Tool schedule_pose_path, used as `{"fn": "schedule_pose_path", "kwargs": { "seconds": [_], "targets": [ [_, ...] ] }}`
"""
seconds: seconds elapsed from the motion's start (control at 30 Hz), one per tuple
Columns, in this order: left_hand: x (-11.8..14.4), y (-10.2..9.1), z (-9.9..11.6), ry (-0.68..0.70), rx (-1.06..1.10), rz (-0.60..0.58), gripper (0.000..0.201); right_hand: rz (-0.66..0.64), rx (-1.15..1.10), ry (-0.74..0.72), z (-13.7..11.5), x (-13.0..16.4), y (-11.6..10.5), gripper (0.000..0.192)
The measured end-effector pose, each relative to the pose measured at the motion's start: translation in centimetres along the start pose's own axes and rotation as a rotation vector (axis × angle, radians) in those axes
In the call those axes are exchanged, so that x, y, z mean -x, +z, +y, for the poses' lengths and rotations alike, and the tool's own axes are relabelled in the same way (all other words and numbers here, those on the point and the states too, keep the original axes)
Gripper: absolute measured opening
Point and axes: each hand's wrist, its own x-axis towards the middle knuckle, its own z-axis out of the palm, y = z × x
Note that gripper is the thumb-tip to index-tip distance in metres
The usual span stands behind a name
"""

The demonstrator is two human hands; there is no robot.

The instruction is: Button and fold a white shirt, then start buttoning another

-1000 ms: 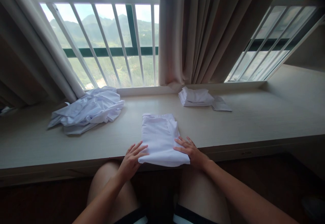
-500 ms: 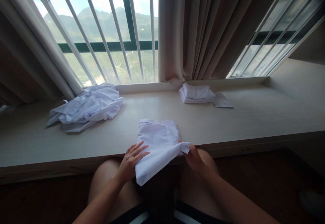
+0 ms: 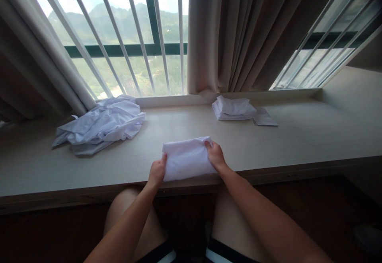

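Observation:
A white cloth, folded into a flat rectangle, is at the front edge of the pale ledge in front of my knees. My left hand grips its left side, thumb on top and fingers tucked beneath. At the cloth's upper right corner, my right hand is closed on it with the thumb above; its other fingers are mostly hidden. Whether the cloth rests on the ledge or is lifted slightly, I cannot tell.
A crumpled heap of white cloth lies at the left on the ledge. Farther back, right of the middle, sits a stack of folded white cloth with a flat folded piece beside it. Curtains hang behind, by barred windows.
The near part of the cloth has been folded up and away from me, leaving a shorter rectangle. My right hand has moved forward to the upper corner; my left hand has shifted to the side edge.

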Motion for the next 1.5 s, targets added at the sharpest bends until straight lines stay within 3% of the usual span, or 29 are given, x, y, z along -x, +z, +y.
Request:
{"fn": "schedule_pose_path", "kwargs": {
  "seconds": [0.1,0.23,0.33,0.4,0.43,0.5,0.57,0.63,0.73,0.83,0.9,0.93,1.03,1.17,1.5],
  "targets": [
    [-1.9,0.1,0.1,-0.013,-0.208,0.014,0.07,-0.043,0.11,0.104,1.1,-1.8,1.3,0.05],
    [-3.6,0.2,0.1,-0.019,-0.291,0.043,0.058,-0.104,0.215,0.185,1.7,-2.9,2.2,0.046],
    [-3.4,0.1,1.1,-0.039,-0.324,0.053,0.05,-0.132,0.272,0.205,1.5,-3.1,2.5,0.045],
    [-2.2,0.3,2.6,0.001,-0.356,0.145,0.045,-0.145,0.303,0.212,1.3,-3.2,2.5,0.046],
    [-1.3,0.5,3.3,0.07,-0.399,0.214,0.046,-0.15,0.317,0.214,1.2,-3.1,2.5,0.047],
    [0.6,1.4,4.7,0.332,-0.557,0.325,0.047,-0.158,0.344,0.211,0.9,-3.1,2.3,0.047],
    [2.0,2.6,5.3,0.602,-0.742,0.262,0.044,-0.168,0.371,0.203,0.5,-3.1,2.0,0.048],
    [2.3,3.7,4.9,0.698,-0.879,0.117,0.049,-0.167,0.401,0.19,-0.3,-2.8,1.6,0.047],
    [1.0,4.7,3.3,0.634,-0.999,-0.025,0.061,-0.11,0.451,0.123,-2.0,-1.4,1.1,0.049],
    [-1.0,4.8,2.1,0.61,-1.039,-0.068,0.067,-0.05,0.586,-0.233,-3.1,0.7,1.8,0.056],
    [-2.0,4.7,1.9,0.605,-1.036,-0.066,0.07,-0.122,0.701,-0.458,-3.0,1.7,2.7,0.06],
    [-2.4,4.7,1.8,0.597,-1.031,-0.069,0.073,-0.188,0.743,-0.486,-2.6,1.9,3.3,0.063],
    [-3.7,4.6,1.8,0.563,-1.012,-0.086,0.077,-0.326,0.771,-0.346,-1.0,1.9,4.7,0.075],
    [-6.3,4.7,1.6,0.505,-0.999,-0.094,0.071,-0.292,0.758,-0.301,0.1,0.6,5.8,0.08],
    [-13.6,5.4,3.4,0.437,-0.991,-0.078,0.072,-0.287,0.735,-0.29,-1.2,-5.7,7.8,0.08]
  ]
}}
